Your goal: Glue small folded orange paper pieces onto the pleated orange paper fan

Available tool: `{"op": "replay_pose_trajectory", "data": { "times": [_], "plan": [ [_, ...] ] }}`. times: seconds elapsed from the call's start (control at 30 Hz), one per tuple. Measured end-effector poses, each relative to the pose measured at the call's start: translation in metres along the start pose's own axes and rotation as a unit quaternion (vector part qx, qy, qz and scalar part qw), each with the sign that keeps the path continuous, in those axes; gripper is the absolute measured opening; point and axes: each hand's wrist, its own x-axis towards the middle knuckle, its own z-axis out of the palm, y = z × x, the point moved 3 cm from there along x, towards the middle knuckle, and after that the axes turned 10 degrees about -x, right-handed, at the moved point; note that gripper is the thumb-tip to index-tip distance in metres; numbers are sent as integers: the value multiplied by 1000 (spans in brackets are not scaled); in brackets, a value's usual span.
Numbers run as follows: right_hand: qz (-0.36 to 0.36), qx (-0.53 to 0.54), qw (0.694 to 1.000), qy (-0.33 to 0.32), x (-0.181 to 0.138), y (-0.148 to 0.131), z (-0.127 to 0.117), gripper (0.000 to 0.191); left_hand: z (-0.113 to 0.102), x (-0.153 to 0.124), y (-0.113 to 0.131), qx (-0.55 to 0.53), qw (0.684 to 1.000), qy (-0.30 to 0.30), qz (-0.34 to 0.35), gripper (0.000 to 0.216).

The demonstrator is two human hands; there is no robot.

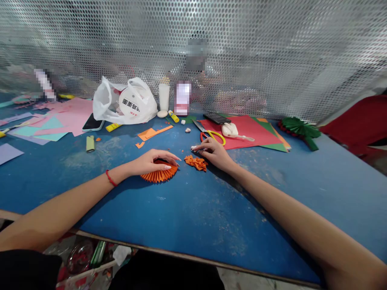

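My left hand (154, 161) rests palm down on an orange pleated paper fan (159, 175), its fingers stretched out and covering the upper part. To the right, my right hand (213, 154) is low over the table, its fingertips drawn together at a small white lump (192, 148). Just below those fingers lies a bunch of crumpled orange paper (196, 162). Scissors (211, 135) with red and yellow handles lie right behind the right hand. Two more white bits (188, 130) sit farther back, near a yellow glue stick (173, 116).
A white plastic bag (127, 102), a white cup (164, 96) and a propped phone (182, 98) stand along the perforated metal screen (242, 48). Coloured paper sheets (254, 133) lie right, pink sheets (75, 112) left. A green pleated paper piece (299, 129) is far right. A lighter (90, 143) lies left.
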Motion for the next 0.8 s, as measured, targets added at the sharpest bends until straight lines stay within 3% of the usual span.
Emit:
{"op": "replay_pose_trajectory", "data": {
  "times": [0.23,0.43,0.8],
  "plan": [
    [76,-44,993,82,2,6,-2,30,6,3,-3,-5,1000,22,8,29],
    [72,-68,994,43,9,3,8,35,7,4,-4,22,999,27,2,28],
    [71,26,997,7,5,0,12,31,6,2,-6,34,999,21,5,26]
  ]
}}
